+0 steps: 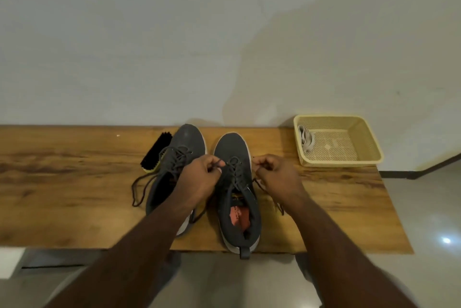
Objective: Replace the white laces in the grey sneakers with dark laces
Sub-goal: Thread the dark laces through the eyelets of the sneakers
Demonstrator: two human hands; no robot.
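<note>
The right sneaker (237, 183) stood on the tabletop (74, 183) with its toe toward the wall and its heel loop just over the near edge, already threaded with a dark lace (234, 170) up most of its eyelets. The left hand (199, 178) pinched one end of that lace between curled fingers just left of the tongue, and the right hand (274, 175) pinched the other end just right of the shoe, both ends drawn outward. The left sneaker (179, 158) stood just beside it, also laced dark, its loose ends (139, 190) trailing across the wood. The lacing looked nearly done, with tightening or tying probably left. A pull harder on one side could leave the ends uneven, and a sharp tug might drag the shoe, already overhanging, off the near edge; the left forearm also crossed the other shoe and could nudge it. A black shoe brush (156, 153) lay touching the far side of the left sneaker. Well apart to the right sat a pale yellow basket (369, 143) holding the white laces (305, 139) bunched in its left end. The tabletop was warm, grained wood set against a plain pale wall (174, 33), with glossy light floor tiles (429, 208) and a dark skirting at the right.
</note>
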